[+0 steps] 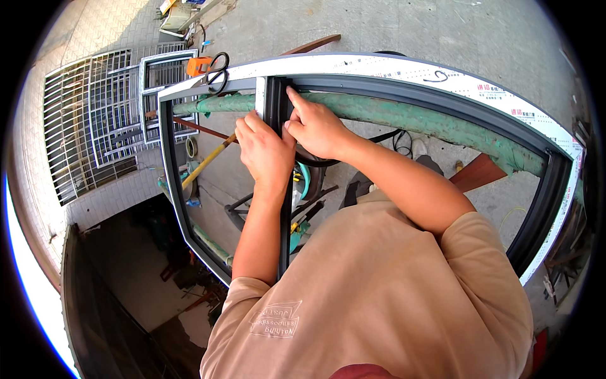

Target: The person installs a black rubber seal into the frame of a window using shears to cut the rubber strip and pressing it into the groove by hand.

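A large window frame (pixel 404 69) with white protective film and dark inner edges lies flat in front of me on a green wrapped bar (pixel 410 117). A dark upright bar (pixel 285 234) divides the frame. My left hand (pixel 265 150) grips this bar near its joint with the top rail, fingers curled on its left edge. My right hand (pixel 315 128) sits just right of it, index finger stretched up along the bar's groove, pressing a black rubber strip (pixel 310 163) that loops out below the hand.
Black-handled scissors (pixel 218 72) and an orange tool (pixel 199 65) rest on the frame's top left corner. Metal window grilles (pixel 95 126) lie on the paved floor at left. A yellow-handled tool (pixel 205 164) and assorted tools lie under the frame. A dark pit opens at lower left.
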`<state>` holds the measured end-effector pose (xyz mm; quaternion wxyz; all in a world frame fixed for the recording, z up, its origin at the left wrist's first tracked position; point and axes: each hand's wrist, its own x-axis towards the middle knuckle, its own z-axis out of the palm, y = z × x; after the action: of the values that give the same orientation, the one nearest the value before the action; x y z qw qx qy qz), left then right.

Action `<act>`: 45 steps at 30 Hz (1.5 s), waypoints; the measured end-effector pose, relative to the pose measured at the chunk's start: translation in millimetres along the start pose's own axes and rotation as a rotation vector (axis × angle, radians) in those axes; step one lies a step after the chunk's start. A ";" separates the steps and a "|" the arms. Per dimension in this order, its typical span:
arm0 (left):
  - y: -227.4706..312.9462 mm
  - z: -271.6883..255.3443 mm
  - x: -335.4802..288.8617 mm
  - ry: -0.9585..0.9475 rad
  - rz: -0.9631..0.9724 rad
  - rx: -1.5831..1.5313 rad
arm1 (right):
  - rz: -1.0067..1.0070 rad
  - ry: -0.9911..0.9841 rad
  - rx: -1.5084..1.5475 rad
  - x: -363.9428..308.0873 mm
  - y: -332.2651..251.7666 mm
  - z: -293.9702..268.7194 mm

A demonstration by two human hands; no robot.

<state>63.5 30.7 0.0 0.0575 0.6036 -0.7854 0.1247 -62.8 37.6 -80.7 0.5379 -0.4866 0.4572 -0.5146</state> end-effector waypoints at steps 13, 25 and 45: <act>2.8 1.9 -1.9 0.011 -0.031 -0.006 | -0.008 0.013 0.002 4.9 5.0 5.5; 0.4 1.4 -1.1 0.003 0.007 0.037 | -0.019 -0.074 0.009 1.8 4.3 -4.6; 2.5 5.0 -1.7 0.038 -0.001 0.060 | -0.065 -0.165 0.017 1.0 8.8 -13.9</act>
<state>61.9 31.6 -5.6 0.0543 0.6029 -0.7798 0.1597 -75.6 35.8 -91.0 0.5609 -0.5373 0.3909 -0.4938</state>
